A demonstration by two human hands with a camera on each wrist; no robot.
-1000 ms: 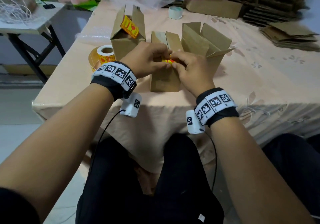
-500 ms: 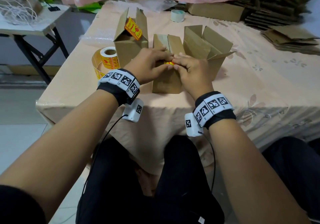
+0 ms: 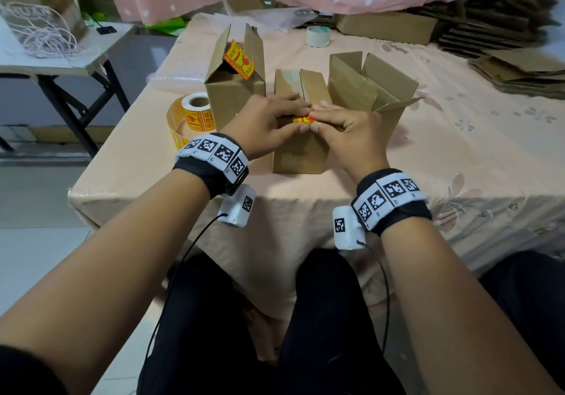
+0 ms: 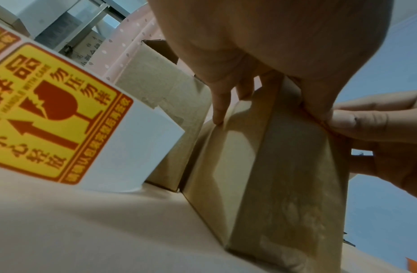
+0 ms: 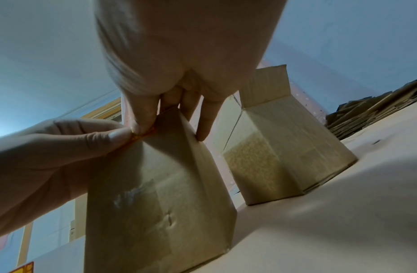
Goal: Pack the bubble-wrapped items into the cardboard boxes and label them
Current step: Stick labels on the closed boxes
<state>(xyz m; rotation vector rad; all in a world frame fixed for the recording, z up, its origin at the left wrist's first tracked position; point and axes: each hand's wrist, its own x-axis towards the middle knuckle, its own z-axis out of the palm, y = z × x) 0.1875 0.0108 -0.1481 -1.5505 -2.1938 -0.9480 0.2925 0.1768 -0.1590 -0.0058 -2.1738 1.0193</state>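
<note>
A narrow cardboard box (image 3: 301,156) stands upright near the table's front edge, its top flaps folded in. Both hands meet at its upper front edge. My left hand (image 3: 269,122) and right hand (image 3: 345,125) pinch a small yellow-and-red label (image 3: 302,119) between thumbs and forefingers, against the box top. The other fingers lie over the flaps. In the wrist views the label shows only as an orange strip (image 5: 144,134) on the box (image 4: 284,175). A taller box (image 3: 232,98) to the left has a label (image 3: 239,60) on its raised flap. No bubble-wrapped item shows.
A roll of labels (image 3: 195,113) lies left of the boxes. An open box (image 3: 367,89) stands right of the middle one. A tape roll (image 3: 318,36), bubble wrap (image 3: 171,73) and flat cardboard stacks (image 3: 519,70) lie farther back. A side table (image 3: 61,58) stands at left.
Both hands have stayed at the top of the middle box with the label between them. Their fingers now lie flatter over the flaps.
</note>
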